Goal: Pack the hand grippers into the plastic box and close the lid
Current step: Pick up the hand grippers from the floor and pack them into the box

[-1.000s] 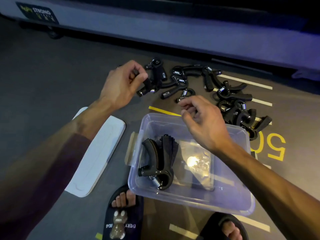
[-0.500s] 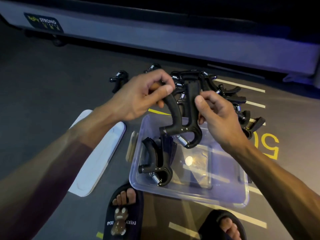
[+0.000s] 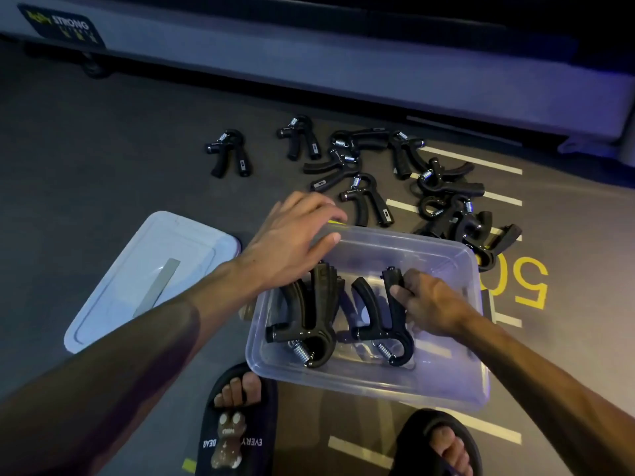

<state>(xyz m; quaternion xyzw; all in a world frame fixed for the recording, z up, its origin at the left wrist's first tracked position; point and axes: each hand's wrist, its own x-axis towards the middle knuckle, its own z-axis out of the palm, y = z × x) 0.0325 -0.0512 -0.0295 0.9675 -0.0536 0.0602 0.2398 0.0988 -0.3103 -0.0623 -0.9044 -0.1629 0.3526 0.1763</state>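
Right hand (image 3: pixel 431 302) pinches gripper (image 3: pixel 385 321) inside plastic box (image 3: pixel 364 381); left hand (image 3: pixel 292 242), fingers spread, rests on box rim w/o gripping.

You are working in a gym or fitness room. Evidence: dark rubber-like floor (image 3: pixel 103 159) with painted yellow "50" (image 3: pixel 515 286) and white distance lines (image 3: pixel 474 161), as on a sled or sprint track. Long grey machine base (image 3: pixel 343 73) carries a "STRONG" label (image 3: pixel 62 27). Many black hand grippers (image 3: pixel 378 173) lie loose on the floor.
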